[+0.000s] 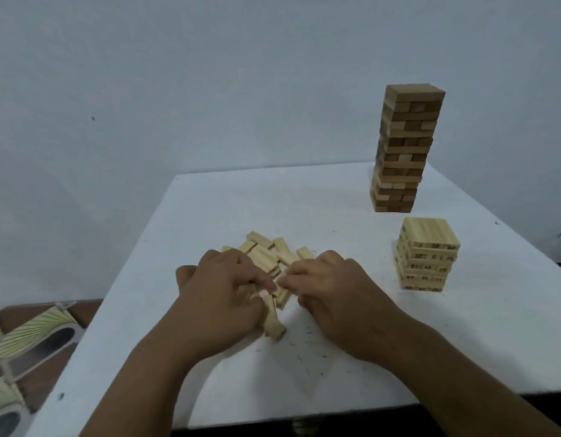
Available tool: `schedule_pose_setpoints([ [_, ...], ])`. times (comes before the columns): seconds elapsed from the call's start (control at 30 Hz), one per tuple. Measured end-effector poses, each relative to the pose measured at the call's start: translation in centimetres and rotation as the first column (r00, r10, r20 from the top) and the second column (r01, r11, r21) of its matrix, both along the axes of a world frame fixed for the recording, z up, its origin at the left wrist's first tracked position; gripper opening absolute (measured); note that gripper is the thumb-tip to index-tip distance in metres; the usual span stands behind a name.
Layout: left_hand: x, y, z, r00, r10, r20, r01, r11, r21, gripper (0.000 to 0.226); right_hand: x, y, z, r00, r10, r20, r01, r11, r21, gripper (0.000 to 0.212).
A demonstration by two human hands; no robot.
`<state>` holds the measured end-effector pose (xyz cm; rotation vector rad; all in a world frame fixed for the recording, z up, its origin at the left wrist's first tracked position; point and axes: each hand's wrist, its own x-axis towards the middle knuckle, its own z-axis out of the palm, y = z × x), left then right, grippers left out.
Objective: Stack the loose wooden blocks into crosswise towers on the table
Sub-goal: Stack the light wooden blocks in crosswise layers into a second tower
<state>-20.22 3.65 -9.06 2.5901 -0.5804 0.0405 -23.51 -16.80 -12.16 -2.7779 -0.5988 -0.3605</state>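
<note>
A heap of loose pale wooden blocks (266,250) lies in the middle of the white table (304,203). My left hand (222,294) curls its fingers round a few blocks (274,323) at the heap's near side. My right hand (332,288) reaches in from the right and pinches a block (284,296) next to the left fingers. A tall crosswise tower (405,149) of darker blocks stands at the back right. In front of it stands a short pale crosswise tower (427,257).
The table's left edge runs diagonally from back to front; its near edge lies close below my forearms. On the floor at the left are striped, patterned objects (33,332). A plain wall rises behind the table.
</note>
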Motion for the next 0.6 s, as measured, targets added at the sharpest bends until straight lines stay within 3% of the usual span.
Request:
schedule_pose_setpoints([
  [0.27, -0.6, 1.3, 0.6, 0.984, -0.163, -0.067, 0.162, 0.987, -0.016, 0.023, -0.5, -1.3, 0.1, 0.999, -0.029, -0.022, 0.032, 0.989, 0.146, 0.017],
  [0.6, -0.4, -0.5, -0.5, 0.979, -0.181, 0.091, 0.187, 0.981, -0.054, 0.038, -1.7, -4.8, -0.2, 0.974, -0.078, -0.212, 0.121, 0.973, 0.197, 0.018],
])
